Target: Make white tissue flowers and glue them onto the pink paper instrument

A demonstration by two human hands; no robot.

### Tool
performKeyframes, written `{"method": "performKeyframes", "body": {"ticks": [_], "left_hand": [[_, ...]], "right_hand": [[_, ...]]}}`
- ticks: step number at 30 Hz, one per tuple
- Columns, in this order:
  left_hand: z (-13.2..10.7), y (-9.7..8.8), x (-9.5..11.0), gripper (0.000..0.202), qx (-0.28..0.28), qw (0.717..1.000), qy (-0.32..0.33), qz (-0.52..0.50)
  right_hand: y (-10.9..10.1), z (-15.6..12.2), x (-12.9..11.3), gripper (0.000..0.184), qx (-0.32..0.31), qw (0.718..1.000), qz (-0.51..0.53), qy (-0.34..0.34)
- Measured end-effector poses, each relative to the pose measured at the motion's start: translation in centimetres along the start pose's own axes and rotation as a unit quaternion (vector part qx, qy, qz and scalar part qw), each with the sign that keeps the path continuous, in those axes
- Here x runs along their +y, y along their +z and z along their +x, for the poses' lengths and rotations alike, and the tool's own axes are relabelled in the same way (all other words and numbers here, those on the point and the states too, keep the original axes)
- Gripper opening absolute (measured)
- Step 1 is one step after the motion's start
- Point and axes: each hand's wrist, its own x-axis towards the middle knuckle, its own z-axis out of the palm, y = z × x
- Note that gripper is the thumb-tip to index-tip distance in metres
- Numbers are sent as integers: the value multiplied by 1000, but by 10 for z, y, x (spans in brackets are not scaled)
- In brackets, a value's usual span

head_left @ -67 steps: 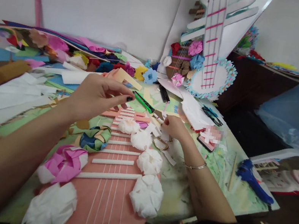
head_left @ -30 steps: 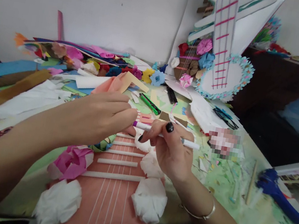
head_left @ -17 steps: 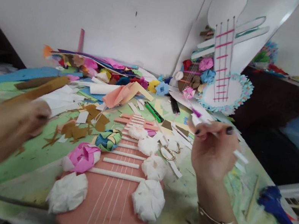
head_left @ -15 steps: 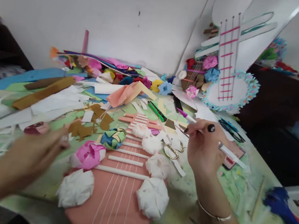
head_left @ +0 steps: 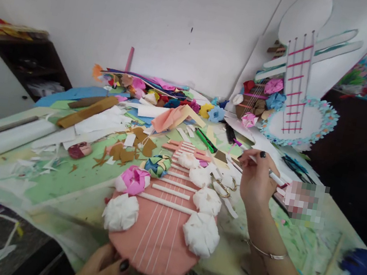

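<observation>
A pink paper guitar (head_left: pixel 154 241) with white strings and strips lies on the table, its round end over the near edge. White tissue flowers (head_left: pixel 201 233) and a pink one (head_left: pixel 133 180) sit along its sides. My left hand (head_left: pixel 106 272) is at the bottom of the view, thumb up against the guitar's near rim, fingers curled below it. My right hand (head_left: pixel 256 181) is raised right of the guitar, closed on a white marker (head_left: pixel 274 176) with a purple tip pointing away from me. Gold-handled scissors (head_left: pixel 221 189) lie just left of that hand.
The table (head_left: pixel 62 182) is covered with coloured paper sheets, scraps and paper flowers (head_left: pixel 162 96) at the back. A green craft knife (head_left: pixel 206 140) lies beyond the guitar. A white paper guitar model (head_left: pixel 294 105) leans on the wall at back right. A dark cabinet (head_left: pixel 21 66) stands left.
The marker was uncapped between both hands. My left hand then swept left and down to the guitar's near rim, while my right hand kept the marker and settled right of the guitar. The view shifted left.
</observation>
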Motion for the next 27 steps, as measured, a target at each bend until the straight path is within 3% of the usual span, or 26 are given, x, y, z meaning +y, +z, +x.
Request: {"method": "performKeyframes", "body": {"ticks": [2, 4, 8, 14, 17, 23, 27], "left_hand": [[-1, 22, 8, 92, 56, 998, 9, -39], [-3, 35, 14, 91, 102, 993, 12, -52], [-8, 44, 21, 69, 116, 992, 31, -32], [10, 34, 40, 56, 101, 982, 149, -57], [25, 29, 55, 39, 134, 961, 216, -105], [38, 27, 79, 24, 122, 964, 203, -124], [37, 13, 87, 25, 142, 959, 208, -131]], "right_hand": [[-4, 1, 2, 23, -8, 1000, 6, 15], [-9, 1, 5, 17, -27, 999, 6, 36], [-16, 2, 12, 17, -64, 995, -2, 78], [-14, -1, 17, 11, -105, 987, -1, 120], [-13, -3, 19, 11, -120, 984, 2, 132], [-9, -7, 18, 14, -136, 981, 17, 136], [-8, -6, 15, 14, -114, 987, 23, 111]]}}
